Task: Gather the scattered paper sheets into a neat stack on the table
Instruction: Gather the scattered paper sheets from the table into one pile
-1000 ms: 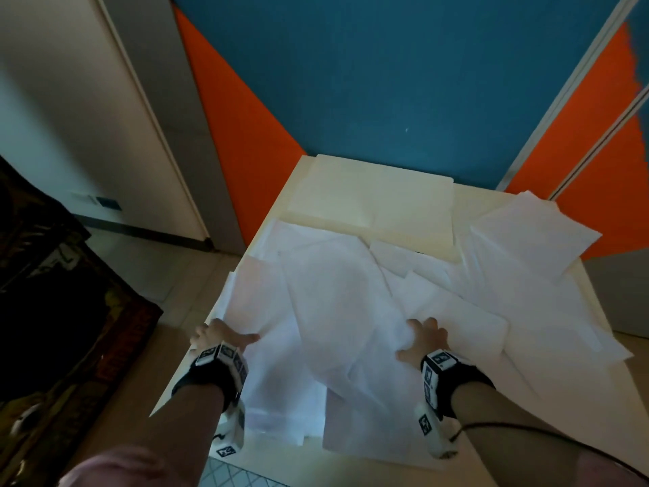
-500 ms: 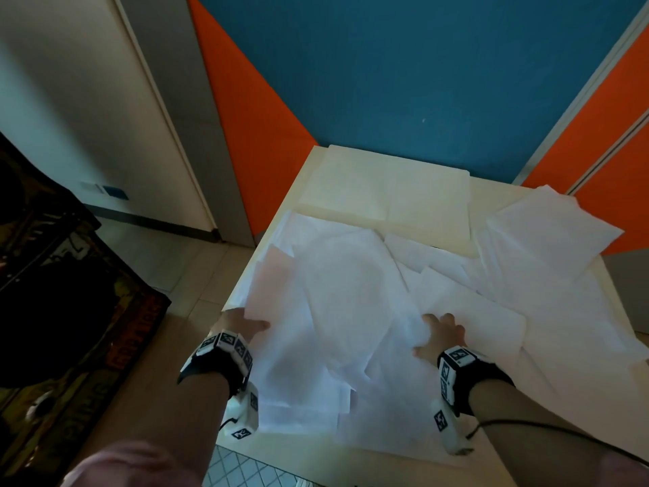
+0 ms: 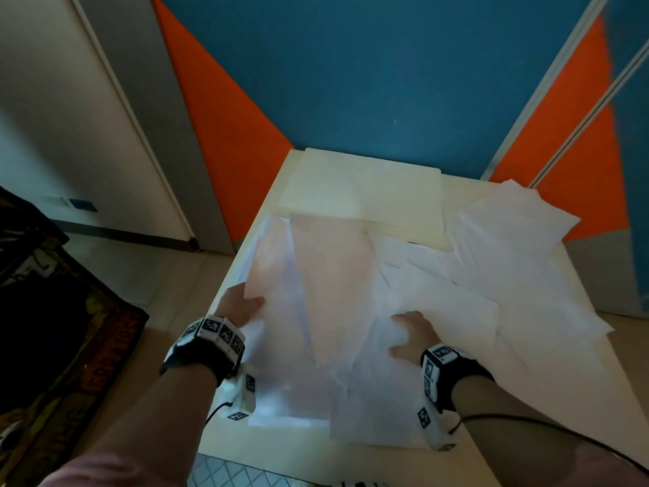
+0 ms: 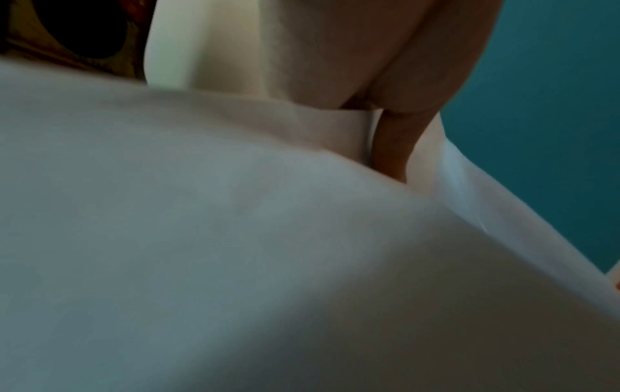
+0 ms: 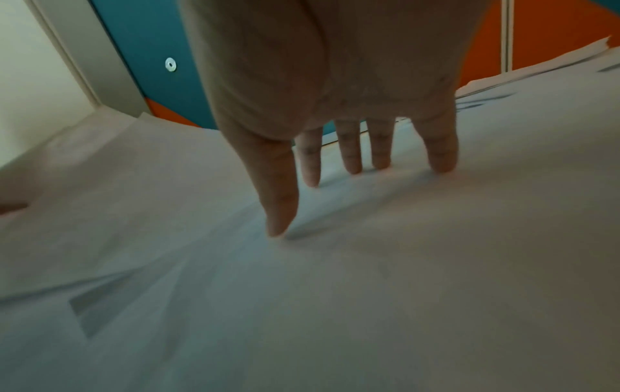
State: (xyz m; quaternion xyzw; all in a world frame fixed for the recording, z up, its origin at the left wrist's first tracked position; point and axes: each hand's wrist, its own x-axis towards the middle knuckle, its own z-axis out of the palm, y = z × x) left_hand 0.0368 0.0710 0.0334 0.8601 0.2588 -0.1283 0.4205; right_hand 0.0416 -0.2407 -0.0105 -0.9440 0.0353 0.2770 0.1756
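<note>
Several white paper sheets [image 3: 491, 275] lie scattered and overlapping across the cream table [image 3: 281, 448]. My left hand [image 3: 240, 305] is at the table's left edge and pinches the side of a few sheets [image 3: 316, 275], thumb on top, so they rise off the table. In the left wrist view the thumb [image 4: 392, 143] lies against that paper [image 4: 235, 238], which fills most of the view. My right hand [image 3: 411, 332] rests on the middle of the pile, its straight, spread fingers [image 5: 349, 153] pressing down on the paper [image 5: 369, 265].
A cream board [image 3: 361, 191] lies at the table's far end, partly under sheets. Blue and orange wall panels [image 3: 386, 82] stand right behind the table. A dark patterned object [image 3: 52, 328] sits on the tiled floor to the left. Sheets overhang the right edge [image 3: 548, 212].
My left hand has taken hold of the left sheets and raised their edge, drawing them toward the middle. The right hand stays pressed on the pile, shifted slightly.
</note>
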